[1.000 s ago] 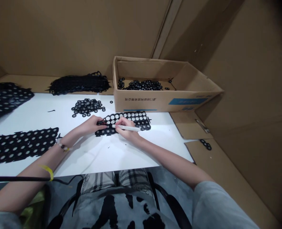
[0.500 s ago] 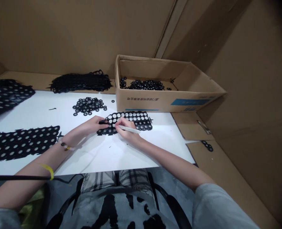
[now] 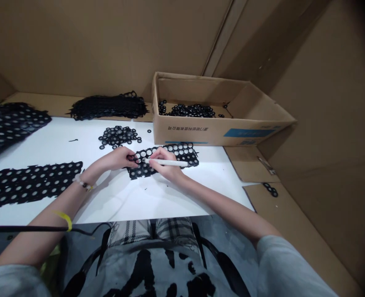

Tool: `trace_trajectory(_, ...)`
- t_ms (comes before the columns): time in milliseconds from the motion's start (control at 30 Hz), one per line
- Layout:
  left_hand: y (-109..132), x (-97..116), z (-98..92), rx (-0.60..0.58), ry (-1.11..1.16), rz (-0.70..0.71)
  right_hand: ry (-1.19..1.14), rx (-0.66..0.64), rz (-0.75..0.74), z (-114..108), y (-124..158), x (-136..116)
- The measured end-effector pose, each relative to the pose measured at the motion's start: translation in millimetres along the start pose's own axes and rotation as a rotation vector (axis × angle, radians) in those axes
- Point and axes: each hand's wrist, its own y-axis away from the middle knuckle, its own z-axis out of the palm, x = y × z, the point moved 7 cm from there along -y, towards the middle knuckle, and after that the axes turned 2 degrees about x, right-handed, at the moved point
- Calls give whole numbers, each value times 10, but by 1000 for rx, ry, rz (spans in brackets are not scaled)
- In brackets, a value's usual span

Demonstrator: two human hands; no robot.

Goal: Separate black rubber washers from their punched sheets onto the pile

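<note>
Crosswise, the white pen-shaped tool (image 3: 174, 163) points left.

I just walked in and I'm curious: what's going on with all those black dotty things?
Someone's left hand is pinching the left end of a black sheet with rows of round spots. The right hand grips a white pen-like tool, with one end at the sheet; whether it touches is too small to tell. Beyond the left hand is a pile of little black rings, and more sit in the box.
</note>
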Motion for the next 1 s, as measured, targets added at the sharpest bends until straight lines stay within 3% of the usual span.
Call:
trace_trajectory(367, -15, 3, 22, 43, -114, 132, 87, -30, 6, 105, 13, 100)
trace_trajectory(533, -19, -16, 21, 68, -206, 86, 81, -47, -2, 126, 2, 101)
trace_trajectory(633, -7, 42, 20, 75, -137, 56, 59, -8, 26, 104, -20, 153)
trace_trajectory(800, 7, 172, -45, 286, 59, 98, 19, 98, 57, -10, -76, 252)
trace_trajectory(1000, -19, 43, 39, 242, 381, -55, 17, 95, 30, -61, -98, 249)
